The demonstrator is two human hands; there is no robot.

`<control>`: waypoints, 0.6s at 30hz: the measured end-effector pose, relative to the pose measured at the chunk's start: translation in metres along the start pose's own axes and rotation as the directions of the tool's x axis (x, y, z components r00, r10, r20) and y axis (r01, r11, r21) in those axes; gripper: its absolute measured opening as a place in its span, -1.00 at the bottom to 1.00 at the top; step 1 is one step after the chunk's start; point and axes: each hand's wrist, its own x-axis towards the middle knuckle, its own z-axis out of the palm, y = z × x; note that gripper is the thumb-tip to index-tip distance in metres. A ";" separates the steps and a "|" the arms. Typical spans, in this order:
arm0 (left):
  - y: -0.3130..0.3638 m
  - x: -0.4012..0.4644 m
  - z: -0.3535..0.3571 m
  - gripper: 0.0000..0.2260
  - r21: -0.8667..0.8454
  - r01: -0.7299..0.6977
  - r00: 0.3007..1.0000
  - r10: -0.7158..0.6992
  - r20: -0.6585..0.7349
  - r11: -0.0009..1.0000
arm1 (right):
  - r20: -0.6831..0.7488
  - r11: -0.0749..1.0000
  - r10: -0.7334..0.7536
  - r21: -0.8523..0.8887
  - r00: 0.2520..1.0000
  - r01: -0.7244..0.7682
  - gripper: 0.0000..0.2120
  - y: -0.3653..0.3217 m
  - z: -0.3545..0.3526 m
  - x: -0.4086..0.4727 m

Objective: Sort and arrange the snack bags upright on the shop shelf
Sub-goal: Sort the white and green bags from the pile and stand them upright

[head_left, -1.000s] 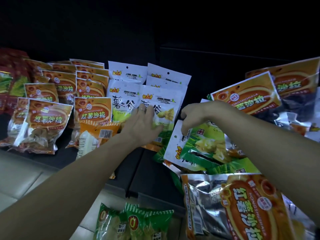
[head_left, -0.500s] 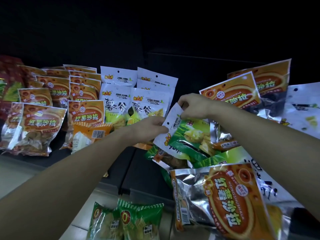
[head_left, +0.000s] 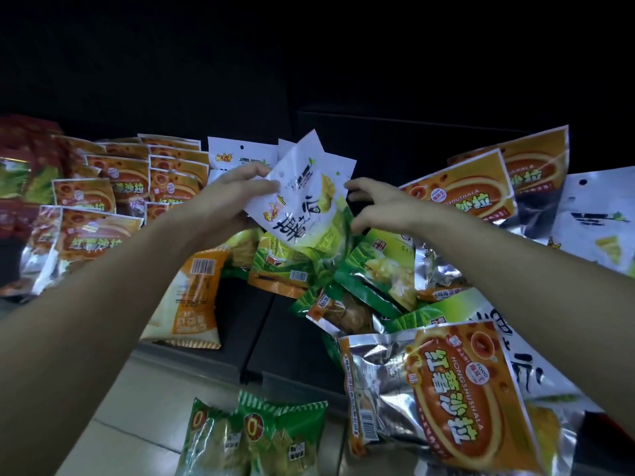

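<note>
1. Near the middle of the shelf (head_left: 275, 324), your left hand (head_left: 226, 201) now grips the white-and-green snack bag (head_left: 305, 201) by its top corner, fingers clamped on it; a second ago it lay in the loose heap under your right hand.
2. Your right hand (head_left: 374, 204) has let go and hovers just beside the bag, fingers loosely curled and holding nothing.
3. That bag is lifted and tilted in front of the matching white row (head_left: 240, 156), so the sort looks under way; standing it upright there is not yet done.
4. Toward the shelf's right edge, the jumbled pile (head_left: 371, 280) remains to sort.
</note>
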 end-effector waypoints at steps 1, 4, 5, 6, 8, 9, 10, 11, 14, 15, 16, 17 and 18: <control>0.003 -0.001 -0.005 -0.95 0.004 -0.016 1.000 0.016 -0.007 1.000 | 0.014 0.998 -0.013 0.057 1.000 0.012 -0.16 -0.004 0.003 0.002; 0.008 -0.005 -0.019 -0.93 0.053 -0.053 0.998 0.056 -0.040 0.997 | 0.001 0.997 -0.043 0.063 0.999 0.042 -0.30 -0.011 0.016 0.012; 0.009 -0.005 -0.023 -0.91 0.059 -0.068 0.995 0.072 -0.069 0.996 | -0.019 0.997 -0.053 0.056 0.998 0.054 -0.38 -0.013 0.020 0.015; 0.009 -0.006 -0.027 -0.89 0.059 -0.084 0.990 0.090 -0.106 0.995 | -0.034 0.996 -0.064 0.058 0.997 0.066 -0.48 -0.015 0.025 0.018; 0.009 -0.005 -0.035 -0.85 0.030 -0.117 0.974 0.121 -0.190 0.993 | -0.051 0.991 -0.092 0.088 0.995 0.096 -0.69 -0.018 0.035 0.022; 0.009 -0.005 -0.038 -0.82 0.010 -0.130 0.964 0.129 -0.234 0.991 | -0.055 0.987 -0.105 0.118 0.993 0.111 -0.71 -0.019 0.041 0.024; 0.007 -0.004 -0.041 -0.79 -0.002 -0.138 0.951 0.132 -0.281 0.990 | -0.059 0.982 -0.106 0.151 0.993 0.114 -0.69 -0.021 0.048 0.026; 0.004 -0.002 -0.043 -0.76 -0.010 -0.151 0.937 0.140 -0.320 0.988 | -0.068 0.978 -0.100 0.178 0.993 0.111 -0.69 -0.024 0.055 0.027; -0.009 0.007 -0.047 -0.68 -0.038 -0.158 0.890 0.126 -0.439 0.987 | -0.110 0.973 -0.068 0.211 0.992 0.090 -0.84 -0.030 0.075 0.029; -0.014 0.009 -0.046 -0.61 -0.055 -0.134 0.882 0.094 -0.462 0.989 | -0.126 0.973 -0.044 0.222 0.991 0.072 -0.88 -0.030 0.080 0.031; -0.020 0.011 -0.044 -0.54 -0.058 -0.096 0.883 0.058 -0.465 0.994 | -0.140 0.973 -0.006 0.228 0.990 0.038 -0.87 -0.028 0.086 0.033; -0.029 0.014 -0.042 -0.47 -0.031 -0.037 0.898 0.019 -0.440 0.999 | -0.154 0.972 0.043 0.233 0.987 -0.006 -0.83 -0.023 0.091 0.036; -0.041 0.014 -0.038 -0.41 0.035 0.036 0.918 -0.019 -0.397 0.999 | -0.153 0.971 0.091 0.235 0.984 -0.053 -0.80 -0.019 0.095 0.037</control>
